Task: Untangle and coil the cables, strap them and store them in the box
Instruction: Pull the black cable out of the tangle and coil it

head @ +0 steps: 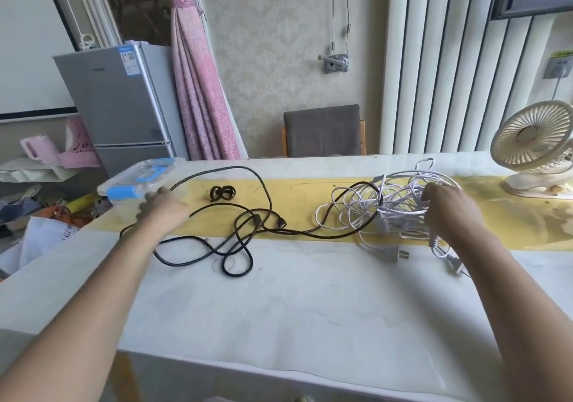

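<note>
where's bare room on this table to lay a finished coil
Most room: the bare near table, this side of the black cable loops, between your forearms. Smaller: the yellow runner between the right hand and the fan. Crowded: mid-left loops and the white tangle.

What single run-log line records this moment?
left hand: blurred, beside clear blue-latched plastic box | right hand: grips tangled white cable | thin black cable: uncoiled
</note>
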The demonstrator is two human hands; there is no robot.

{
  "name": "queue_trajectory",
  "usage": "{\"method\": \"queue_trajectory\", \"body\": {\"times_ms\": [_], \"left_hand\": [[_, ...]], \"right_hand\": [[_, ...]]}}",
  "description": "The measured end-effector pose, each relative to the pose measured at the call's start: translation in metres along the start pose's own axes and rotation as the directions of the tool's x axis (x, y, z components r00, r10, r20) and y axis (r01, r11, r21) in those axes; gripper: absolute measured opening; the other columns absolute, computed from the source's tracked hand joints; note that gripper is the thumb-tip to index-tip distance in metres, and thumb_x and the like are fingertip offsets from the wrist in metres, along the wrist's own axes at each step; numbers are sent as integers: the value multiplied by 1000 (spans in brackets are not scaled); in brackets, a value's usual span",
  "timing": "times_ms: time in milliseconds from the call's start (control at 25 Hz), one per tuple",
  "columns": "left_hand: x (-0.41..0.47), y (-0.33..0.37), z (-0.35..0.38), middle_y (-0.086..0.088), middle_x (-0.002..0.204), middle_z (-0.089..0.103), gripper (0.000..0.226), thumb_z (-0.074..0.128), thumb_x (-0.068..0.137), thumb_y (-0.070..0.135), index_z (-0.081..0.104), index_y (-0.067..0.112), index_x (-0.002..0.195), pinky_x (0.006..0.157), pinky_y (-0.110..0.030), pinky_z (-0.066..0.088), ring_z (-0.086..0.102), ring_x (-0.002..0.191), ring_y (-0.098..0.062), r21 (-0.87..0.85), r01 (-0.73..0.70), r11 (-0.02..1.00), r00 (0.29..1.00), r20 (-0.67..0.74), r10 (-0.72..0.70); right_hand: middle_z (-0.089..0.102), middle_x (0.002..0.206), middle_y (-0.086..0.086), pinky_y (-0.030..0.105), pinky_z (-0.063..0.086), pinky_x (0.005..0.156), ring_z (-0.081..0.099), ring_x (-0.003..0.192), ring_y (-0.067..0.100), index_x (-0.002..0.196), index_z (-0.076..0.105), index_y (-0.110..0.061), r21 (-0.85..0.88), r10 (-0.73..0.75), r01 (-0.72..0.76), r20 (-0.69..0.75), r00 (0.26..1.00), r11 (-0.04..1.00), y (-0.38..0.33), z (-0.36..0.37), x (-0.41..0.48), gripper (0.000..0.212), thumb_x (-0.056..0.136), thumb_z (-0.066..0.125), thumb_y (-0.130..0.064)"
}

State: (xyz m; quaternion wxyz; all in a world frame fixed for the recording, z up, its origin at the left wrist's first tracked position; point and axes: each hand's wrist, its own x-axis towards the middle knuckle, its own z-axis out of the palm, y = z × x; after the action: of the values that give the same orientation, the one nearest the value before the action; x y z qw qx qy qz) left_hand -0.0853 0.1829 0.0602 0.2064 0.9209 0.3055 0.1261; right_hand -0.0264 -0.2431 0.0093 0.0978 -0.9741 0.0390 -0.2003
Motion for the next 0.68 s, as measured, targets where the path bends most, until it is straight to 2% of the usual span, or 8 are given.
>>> {"method": "queue_trajectory", "body": {"times_ms": [80, 120, 280, 360, 400, 520, 600, 680], "left_hand": [[-22, 25, 18, -23, 140, 34, 56, 55, 87, 14, 35, 0, 138, 109, -40, 25, 30, 131, -37, 35, -303, 952, 946, -112, 305], [-32, 37, 27, -21, 141, 35, 58, 58, 84, 11, 38, 1, 137, 112, -38, 20, 28, 133, -35, 38, -485, 873, 858, -172, 484], [-68, 85, 64, -16, 139, 43, 53, 54, 71, 0, 54, 4, 124, 117, -31, 12, 29, 134, -31, 54, -915, 399, 373, -260, 891], [-78, 96, 84, -10, 130, 54, 54, 43, 67, -5, 59, 8, 118, 112, -23, 16, 40, 124, -28, 55, -976, 209, 206, -57, 977], [-81, 97, 91, -7, 125, 59, 56, 42, 68, -7, 60, 12, 118, 107, -22, 22, 45, 119, -26, 28, -971, 236, 238, 120, 964], [-79, 93, 97, -2, 117, 64, 36, 51, 84, 18, 60, 19, 119, 92, -27, 40, 51, 111, -25, 210, -812, 544, 564, 519, 642], [-76, 94, 100, -3, 103, 65, 41, 56, 83, 50, 65, 15, 103, 81, -29, 41, 55, 102, -24, 337, -761, 555, 645, 495, 583], [-76, 95, 102, -3, 83, 60, 44, 56, 84, 57, 62, 14, 73, 70, -30, 40, 53, 84, -22, 281, -779, 561, 627, 398, 670]], "right_hand": [[56, 109, 21, 37, 43, 70, 56, 98, 39, 118, 52, -6, 75, -23, 25, -37, 999, 997, -3, 0, 0, 46, 74, 48, 8], [53, 110, 20, 37, 43, 71, 54, 98, 39, 121, 50, -9, 102, -62, 70, -77, 995, 992, -4, -1, -1, 54, 71, 49, 10], [49, 131, 5, 44, 44, 89, 44, 116, 32, 129, 52, -26, 96, -413, 425, -128, 902, 900, -10, -5, -3, 83, 58, 46, 16], [43, 142, 0, 44, 37, 101, 37, 131, 27, 129, 53, -29, 125, -533, 530, -5, 846, 839, -14, -2, -4, 84, 57, 47, 15], [40, 144, -2, 42, 33, 105, 34, 134, 25, 129, 51, -30, 146, -535, 523, 55, 843, 840, -15, 1, -5, 82, 59, 47, 14], [40, 142, -1, 37, 32, 104, 39, 129, 25, 133, 46, -33, 156, -449, 427, 155, 880, 891, -9, 5, -4, 78, 67, 46, 10], [42, 140, -1, 36, 33, 102, 42, 126, 25, 127, 52, -32, 147, -397, 374, 174, 901, 916, 1, 5, 0, 70, 70, 46, 9], [44, 137, -1, 36, 33, 100, 42, 126, 21, 116, 59, -30, 134, -355, 333, 202, 913, 933, 9, 6, 3, 59, 72, 47, 7]]}}
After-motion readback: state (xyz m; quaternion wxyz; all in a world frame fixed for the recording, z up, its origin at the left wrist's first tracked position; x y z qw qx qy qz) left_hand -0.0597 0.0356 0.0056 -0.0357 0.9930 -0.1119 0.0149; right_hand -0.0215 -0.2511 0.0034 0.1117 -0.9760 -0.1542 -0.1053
